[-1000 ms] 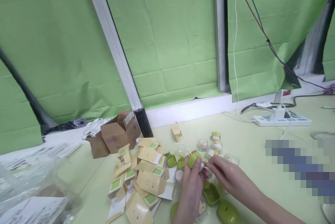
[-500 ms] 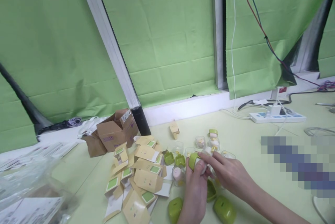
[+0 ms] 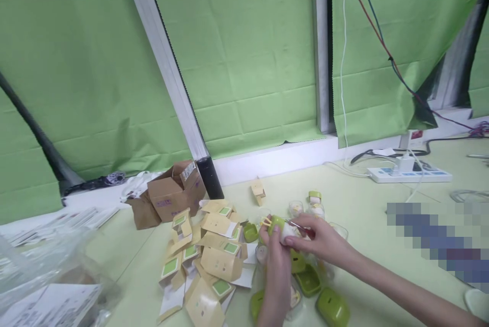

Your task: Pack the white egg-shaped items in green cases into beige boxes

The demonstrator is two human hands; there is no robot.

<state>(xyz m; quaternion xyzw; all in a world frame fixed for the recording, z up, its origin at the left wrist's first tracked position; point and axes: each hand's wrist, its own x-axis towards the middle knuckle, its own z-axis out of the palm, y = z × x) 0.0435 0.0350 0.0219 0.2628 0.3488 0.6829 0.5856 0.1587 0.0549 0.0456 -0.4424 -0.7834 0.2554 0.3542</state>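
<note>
My left hand (image 3: 278, 271) is closed around a small green and white rounded device (image 3: 277, 224), with thin yellow prongs at its left end. My right hand (image 3: 321, 235) is closed on a slim tool with a dark red part (image 3: 308, 232); its thin metal-looking tip is at the device's upper edge, and its kind is unclear. Right-hand fingertips also touch the white end. Below the hands are an open green case half (image 3: 308, 280) and a green rounded cover (image 3: 333, 307). Another green piece (image 3: 250, 232) sits left of the hands. My hands partly hide several clear cups.
Opened cream cardboard boxes (image 3: 214, 225) are heaped left of my hands. Behind them stand a brown carton (image 3: 175, 194) and a black cylinder (image 3: 210, 178). Clear plastic wrapping (image 3: 42, 261) lies at far left. A white power strip (image 3: 410, 176) with cables is at back right.
The device has turned in my left hand, and its yellow prongs now show at the left. The slim tool has come into view in my right hand. The camera view has shifted slightly.
</note>
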